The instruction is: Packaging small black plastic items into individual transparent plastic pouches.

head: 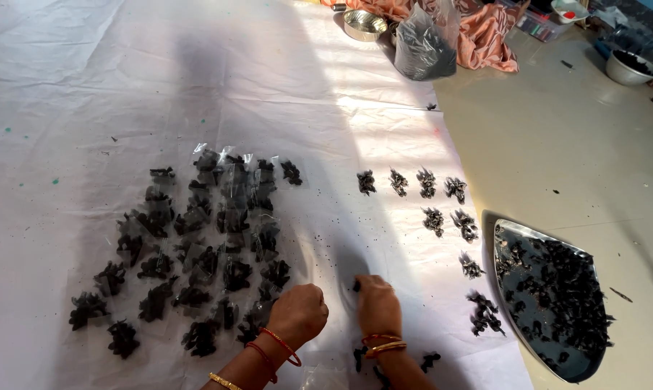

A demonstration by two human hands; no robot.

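From the head camera, a big white sheet (160,79) covers the floor. On its left part lie many small clear packets (196,253), each with a dark dried bit inside, packed close in a wide bunch. To the right of them sit little loose piles of the dark stuff (427,184) in short rows, with gaps between them. Tiny dark crumbs dot the sheet in between. At the right edge a shiny metal tray (510,249) lies partly on the sheet and partly on the tan floor (557,137), and it is heaped with the same dark dried bits. Far up at the top stand a clear bag of dark stuff (424,47), a small steel bowl (362,25) just beside it, and some orange cloth (485,32) behind. A white bowl (630,68) sits well apart near the top right corner.

Both hands are at the bottom, close together, with bangles on the wrists. The left hand (297,314) is curled into a loose fist, right at the edge of the packets. The right hand (378,303) is bent down with its fingertips pinching a small dark bit (356,286) against the sheet. Nothing blocks the hands. The tray lies well off to the right of the right hand.
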